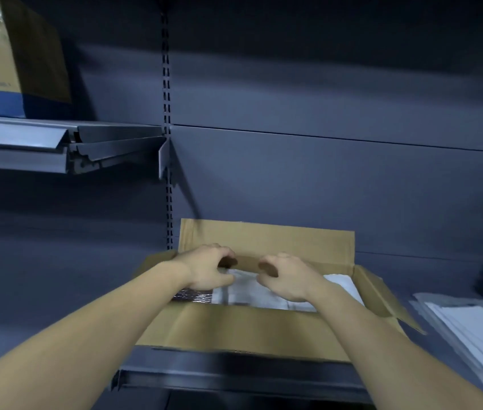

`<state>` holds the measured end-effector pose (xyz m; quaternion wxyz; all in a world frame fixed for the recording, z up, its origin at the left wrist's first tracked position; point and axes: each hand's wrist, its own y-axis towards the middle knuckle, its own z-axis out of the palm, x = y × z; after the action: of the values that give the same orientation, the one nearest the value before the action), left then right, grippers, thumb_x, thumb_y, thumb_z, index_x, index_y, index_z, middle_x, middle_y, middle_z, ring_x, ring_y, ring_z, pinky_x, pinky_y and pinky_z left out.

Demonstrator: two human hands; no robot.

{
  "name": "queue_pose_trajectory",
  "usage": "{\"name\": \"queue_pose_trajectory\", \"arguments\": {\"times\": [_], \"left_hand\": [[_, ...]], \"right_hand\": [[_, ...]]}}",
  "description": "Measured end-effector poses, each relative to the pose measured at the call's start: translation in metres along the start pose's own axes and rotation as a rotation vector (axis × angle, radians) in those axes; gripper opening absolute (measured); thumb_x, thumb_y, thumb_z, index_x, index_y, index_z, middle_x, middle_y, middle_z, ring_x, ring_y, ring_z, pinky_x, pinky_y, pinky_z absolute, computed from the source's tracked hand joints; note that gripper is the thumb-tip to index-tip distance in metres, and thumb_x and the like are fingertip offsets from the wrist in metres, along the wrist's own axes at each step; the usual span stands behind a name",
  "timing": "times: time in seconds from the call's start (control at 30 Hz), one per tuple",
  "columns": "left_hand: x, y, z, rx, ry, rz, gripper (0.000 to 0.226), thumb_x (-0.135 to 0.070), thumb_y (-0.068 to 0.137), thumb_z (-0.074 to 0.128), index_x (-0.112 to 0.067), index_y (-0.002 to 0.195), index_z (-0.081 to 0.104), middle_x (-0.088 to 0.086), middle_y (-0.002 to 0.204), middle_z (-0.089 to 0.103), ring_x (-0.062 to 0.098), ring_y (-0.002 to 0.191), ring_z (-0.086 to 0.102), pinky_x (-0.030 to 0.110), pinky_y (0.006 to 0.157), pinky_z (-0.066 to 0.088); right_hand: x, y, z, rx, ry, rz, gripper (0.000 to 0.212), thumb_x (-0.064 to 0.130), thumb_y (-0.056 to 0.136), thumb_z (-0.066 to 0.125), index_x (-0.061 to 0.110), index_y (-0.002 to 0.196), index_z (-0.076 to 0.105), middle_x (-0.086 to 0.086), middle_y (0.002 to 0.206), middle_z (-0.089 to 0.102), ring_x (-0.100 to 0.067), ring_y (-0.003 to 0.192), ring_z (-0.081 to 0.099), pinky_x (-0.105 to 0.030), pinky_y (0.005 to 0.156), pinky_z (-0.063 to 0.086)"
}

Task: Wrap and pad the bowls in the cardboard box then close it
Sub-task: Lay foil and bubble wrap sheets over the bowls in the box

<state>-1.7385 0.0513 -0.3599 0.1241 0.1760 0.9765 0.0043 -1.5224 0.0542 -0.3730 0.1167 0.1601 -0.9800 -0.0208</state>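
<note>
The cardboard box (234, 329) sits on a dark grey metal shelf (234, 377), its long side running left to right and its open top facing up, far flap upright, near and right flaps splayed outward. White padding (264, 294) fills the inside. The left hand (207, 269) and right hand (286, 276) reach in side by side, fingers curled over the padding; blur hides whether they actually grip it. A stack of papers (470, 329) lies on the same shelf to the right, and a higher shelf (27, 140) on the left carries another box (12, 69).
</note>
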Motion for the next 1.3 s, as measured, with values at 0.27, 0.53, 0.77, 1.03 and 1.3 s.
{"name": "queue_pose_trajectory", "arguments": {"times": [0.27, 0.53, 0.77, 1.03, 1.3], "left_hand": [[-0.082, 0.027, 0.026, -0.037, 0.021, 0.024, 0.045, -0.047, 0.086, 0.053, -0.03, 0.128, 0.055, -0.01, 0.133, 0.053, 0.016, 0.12, 0.051, 0.038, 0.098, 0.045], [-0.169, 0.061, 0.039, -0.012, 0.067, 0.166, 0.048, -0.048, 0.082, 0.05, -0.029, 0.126, 0.056, -0.008, 0.128, 0.056, 0.017, 0.115, 0.052, 0.04, 0.093, 0.048], [-0.252, 0.089, 0.068, 0.009, 0.031, 0.303, 0.046, -0.046, 0.084, 0.05, -0.032, 0.127, 0.056, -0.007, 0.13, 0.056, 0.018, 0.119, 0.051, 0.041, 0.095, 0.048], [-0.33, 0.118, 0.117, 0.037, -0.005, 0.433, 0.049, -0.045, 0.089, 0.053, -0.028, 0.136, 0.051, -0.001, 0.14, 0.052, 0.022, 0.13, 0.044, 0.038, 0.101, 0.043], [-0.374, 0.133, 0.168, 0.174, 0.034, 0.506, 0.055, -0.045, 0.089, 0.053, -0.031, 0.141, 0.046, -0.003, 0.148, 0.045, 0.021, 0.133, 0.042, 0.041, 0.105, 0.041]], "right_hand": [[-0.066, -0.056, -0.026, -0.061, -0.083, 0.168, 0.047, 0.052, 0.094, 0.042, 0.031, 0.135, 0.048, 0.002, 0.132, 0.051, -0.021, 0.127, 0.042, -0.039, 0.098, 0.036], [-0.139, -0.109, -0.048, -0.113, -0.063, 0.288, 0.045, 0.049, 0.093, 0.045, 0.031, 0.134, 0.047, 0.001, 0.138, 0.047, -0.024, 0.129, 0.039, -0.045, 0.101, 0.037], [-0.218, -0.156, -0.056, -0.16, -0.026, 0.411, 0.051, 0.052, 0.091, 0.049, 0.029, 0.137, 0.048, -0.003, 0.139, 0.049, -0.028, 0.131, 0.04, -0.046, 0.108, 0.036], [-0.302, -0.205, -0.043, -0.173, -0.039, 0.562, 0.042, 0.038, 0.095, 0.052, 0.025, 0.136, 0.051, -0.001, 0.139, 0.054, -0.024, 0.124, 0.051, -0.039, 0.101, 0.044], [-0.344, -0.22, -0.007, -0.172, 0.016, 0.696, 0.047, 0.034, 0.095, 0.053, 0.02, 0.14, 0.048, -0.003, 0.143, 0.048, -0.026, 0.129, 0.046, -0.04, 0.102, 0.044]]}}
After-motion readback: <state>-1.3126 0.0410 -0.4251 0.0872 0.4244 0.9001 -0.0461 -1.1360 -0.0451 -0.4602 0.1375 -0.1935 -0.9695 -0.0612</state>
